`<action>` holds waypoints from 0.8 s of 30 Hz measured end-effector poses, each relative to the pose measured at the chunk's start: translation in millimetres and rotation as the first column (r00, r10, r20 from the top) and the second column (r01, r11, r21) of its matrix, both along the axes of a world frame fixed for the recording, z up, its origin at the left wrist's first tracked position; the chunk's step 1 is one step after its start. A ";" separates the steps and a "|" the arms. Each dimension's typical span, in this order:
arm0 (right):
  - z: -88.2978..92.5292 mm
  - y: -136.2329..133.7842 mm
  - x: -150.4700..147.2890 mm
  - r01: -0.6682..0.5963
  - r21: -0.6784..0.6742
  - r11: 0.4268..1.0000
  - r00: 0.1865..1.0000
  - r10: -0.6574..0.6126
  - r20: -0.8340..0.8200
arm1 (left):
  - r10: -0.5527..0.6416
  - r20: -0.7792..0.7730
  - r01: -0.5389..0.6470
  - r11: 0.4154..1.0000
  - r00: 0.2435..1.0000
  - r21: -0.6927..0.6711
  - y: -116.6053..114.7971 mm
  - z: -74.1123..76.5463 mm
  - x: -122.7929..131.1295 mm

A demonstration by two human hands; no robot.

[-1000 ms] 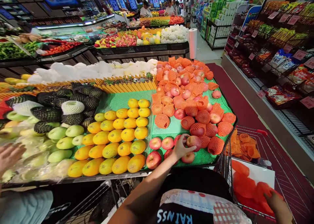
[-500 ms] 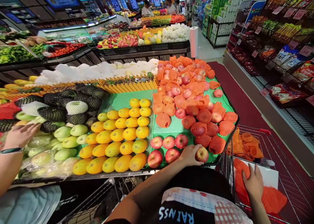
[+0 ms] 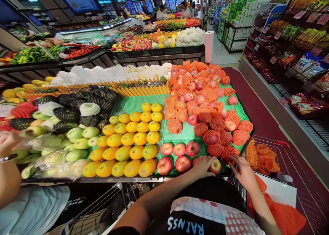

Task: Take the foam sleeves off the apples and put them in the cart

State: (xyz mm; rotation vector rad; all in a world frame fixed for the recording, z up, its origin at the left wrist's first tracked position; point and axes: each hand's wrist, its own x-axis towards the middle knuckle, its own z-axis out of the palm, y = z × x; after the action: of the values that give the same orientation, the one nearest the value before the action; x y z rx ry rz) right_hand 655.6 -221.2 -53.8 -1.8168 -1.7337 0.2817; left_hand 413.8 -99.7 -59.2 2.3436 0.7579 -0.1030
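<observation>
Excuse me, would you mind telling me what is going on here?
At a fruit stand, someone's left hand touches a bare apple by the front edge; the right hand is at a netted apple. More bare apples sit in rows to the left. Orange nets lie in the cart. Another person's hand shows at far left.

A lit blue screen [image 3: 77, 1] hangs far left; shelves [image 3: 272, 103] line the right, beside dark red flooring [image 3: 253, 99] and, farther off, pale floor [image 3: 224, 58].
</observation>
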 end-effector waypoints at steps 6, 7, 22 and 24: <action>-1.5 -9.6 12.2 0.002 0.103 0.995 0.999 -0.006 0.045 | 0.238 0.398 -0.310 0.942 0.886 0.126 33.8 6.1 -37.7; -3.1 -15.1 19.8 0.009 0.120 0.993 0.998 -0.017 0.065 | 0.310 0.465 -0.423 0.892 0.829 0.161 48.3 9.9 -48.8; -17.4 -41.8 36.9 0.171 0.070 0.983 0.985 -0.172 0.009 | 0.858 0.367 -0.866 0.453 0.359 -0.211 206.8 4.4 -121.7; -10.3 -39.7 30.8 0.201 0.029 0.979 0.976 -0.197 -0.097 | 0.890 0.367 -0.879 0.383 0.269 -0.285 202.6 8.2 -118.8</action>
State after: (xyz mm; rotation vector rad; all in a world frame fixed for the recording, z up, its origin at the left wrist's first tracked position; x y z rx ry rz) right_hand 686.4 -260.9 -64.1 -1.9007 -1.4707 0.2450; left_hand 295.0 102.9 -51.0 1.4358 1.6681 0.9340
